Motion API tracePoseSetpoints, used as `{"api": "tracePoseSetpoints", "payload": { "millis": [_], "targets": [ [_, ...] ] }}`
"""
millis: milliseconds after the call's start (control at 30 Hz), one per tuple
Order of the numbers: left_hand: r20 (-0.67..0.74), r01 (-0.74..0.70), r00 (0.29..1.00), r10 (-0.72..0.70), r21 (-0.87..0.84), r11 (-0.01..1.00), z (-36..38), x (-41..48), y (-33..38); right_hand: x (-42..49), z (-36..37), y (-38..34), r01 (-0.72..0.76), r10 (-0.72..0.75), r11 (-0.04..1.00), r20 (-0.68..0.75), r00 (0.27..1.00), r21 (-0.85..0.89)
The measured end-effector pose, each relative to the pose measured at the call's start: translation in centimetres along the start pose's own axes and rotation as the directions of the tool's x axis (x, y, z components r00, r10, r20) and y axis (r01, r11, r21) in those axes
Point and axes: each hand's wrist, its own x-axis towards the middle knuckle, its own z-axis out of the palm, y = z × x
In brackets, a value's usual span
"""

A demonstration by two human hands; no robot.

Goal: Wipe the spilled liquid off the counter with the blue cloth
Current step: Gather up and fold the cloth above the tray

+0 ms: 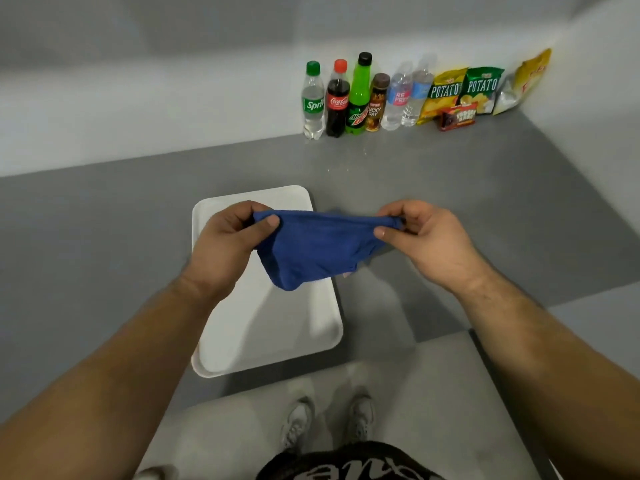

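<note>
**Blue cloth held stretched above the tray**

The blue cloth [313, 247] is held off the grey counter [104, 237], above the far half of a white tray [270, 334]. Its upper edge is pulled taut between both hands, and the rest sags in a pouch toward 6 o'clock. The cloth's 9 o'clock corner is pinched by the left hand [228, 244], thumb on top and fingers curled behind. The 3 o'clock corner is pinched between the thumb and forefinger of the right hand [426, 237], with the other fingers loosely curled.

Small pale droplets [346, 169] are scattered on the counter at 12 o'clock from the cloth, well apart from it. Behind them, a row is lined against the wall: a Sprite bottle [313, 102], a Coca-Cola bottle [337, 100], a Mountain Dew bottle [358, 95], a Lucky Day bottle [376, 103] and two water bottles [398, 98]. Toward 1 o'clock, two Potato chip bags [481, 90] and a red snack box [457, 117] are seen.
</note>
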Motion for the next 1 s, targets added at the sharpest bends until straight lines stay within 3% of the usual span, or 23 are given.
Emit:
{"api": "tracePoseSetpoints", "payload": {
  "millis": [100, 200, 333, 400, 500, 667, 800, 900, 1000],
  "targets": [
    [0.088, -0.066, 0.994, 0.066, -0.003, 0.998, -2.6, -2.6, -0.3, -2.5, 1.8, -1.7, 0.03, -0.027, 0.997, 0.05, 0.998, -0.073],
    [0.253, -0.069, 0.967, 0.04, 0.107, 0.992, -4.6, -6.0, -2.5, -6.4, 3.6, -0.9, 0.013, 0.017, 0.977, 0.137, 0.99, -0.212],
    [0.421, -0.012, 0.898, -0.127, 0.314, 0.949, -5.7, -9.3, -6.5, -11.2, 6.4, 2.7, 0.018, 0.135, 0.887, 0.297, 0.945, -0.461],
    [0.481, 0.008, 0.841, -0.247, 0.445, 0.896, -5.6, -10.3, -7.8, -12.8, 7.6, 3.7, -0.053, 0.249, 0.856, 0.321, 0.914, -0.514],
    [0.437, 0.095, 0.808, -0.396, 0.566, 0.819, -5.4, -10.6, -8.8, -13.6, 8.2, 4.2, -0.13, 0.318, 0.845, 0.293, 0.902, -0.518],
    [0.26, 0.33, 0.857, -0.445, 0.387, 0.861, -5.0, -8.7, -8.9, -10.6, 8.2, 3.9, -0.225, 0.282, 0.915, 0.133, 0.95, -0.334],
    [0.088, 0.286, 0.908, -0.409, 0.582, 0.761, -3.7, -7.0, -9.8, -6.9, 9.6, 5.6, -0.269, 0.293, 0.862, -0.011, 0.956, -0.43],
    [0.054, 0.227, 0.926, -0.374, 0.712, 0.664, -2.8, -6.4, -10.4, -5.6, 10.6, 6.7, -0.375, 0.408, 0.805, -0.032, 0.913, -0.46],
    [0.064, 0.197, 0.93, -0.361, 0.743, 0.64, -2.3, -6.4, -10.5, -5.7, 11.1, 7.3, -0.42, 0.463, 0.757, -0.044, 0.886, -0.501]
  ]
}}
